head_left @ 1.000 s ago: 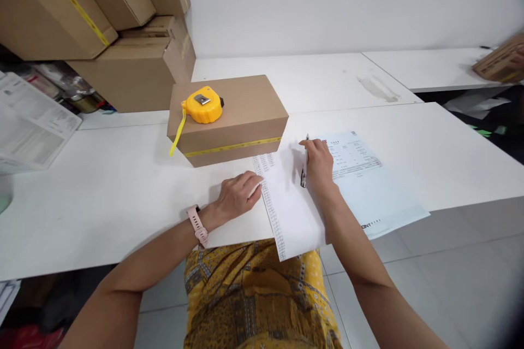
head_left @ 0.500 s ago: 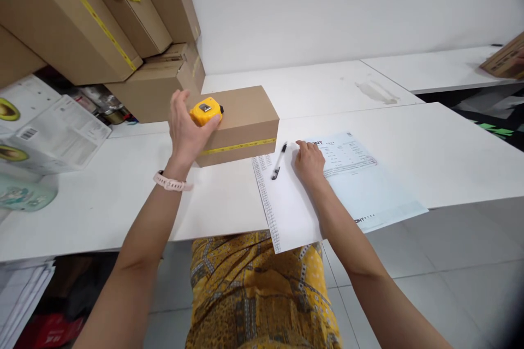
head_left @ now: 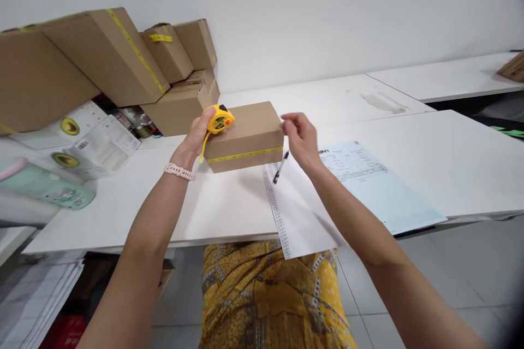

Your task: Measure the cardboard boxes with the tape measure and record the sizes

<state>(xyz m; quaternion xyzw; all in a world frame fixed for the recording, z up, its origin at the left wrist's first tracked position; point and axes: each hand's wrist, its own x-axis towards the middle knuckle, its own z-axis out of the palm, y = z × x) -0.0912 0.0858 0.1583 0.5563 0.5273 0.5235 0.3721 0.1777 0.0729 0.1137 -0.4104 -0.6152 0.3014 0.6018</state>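
A yellow tape measure (head_left: 220, 120) is gripped in my left hand (head_left: 196, 133), above the left end of a closed cardboard box (head_left: 254, 119). A short length of its yellow blade hangs down by the box's left corner. Yellow tape runs along the box's front side. My right hand (head_left: 303, 138) is at the box's right end, fingers loosely bent and apart, with nothing seen in them; whether the fingertips touch the box I cannot tell. Below that hand lies a spiral notebook (head_left: 301, 218), with a black-and-clear pen (head_left: 281, 167) on its page.
A pale blue printed sheet (head_left: 385, 190) lies right of the notebook on the white table (head_left: 229, 207). Stacked cardboard boxes (head_left: 118, 59) stand at the back left, beside white cartons with avocado pictures (head_left: 96, 141) and a mint-green bottle (head_left: 61, 190).
My left hand has turned the tape measure over, and some blade now shows. The right hand has lifted off the notebook and moved to the box's right end. The camera view has shifted.
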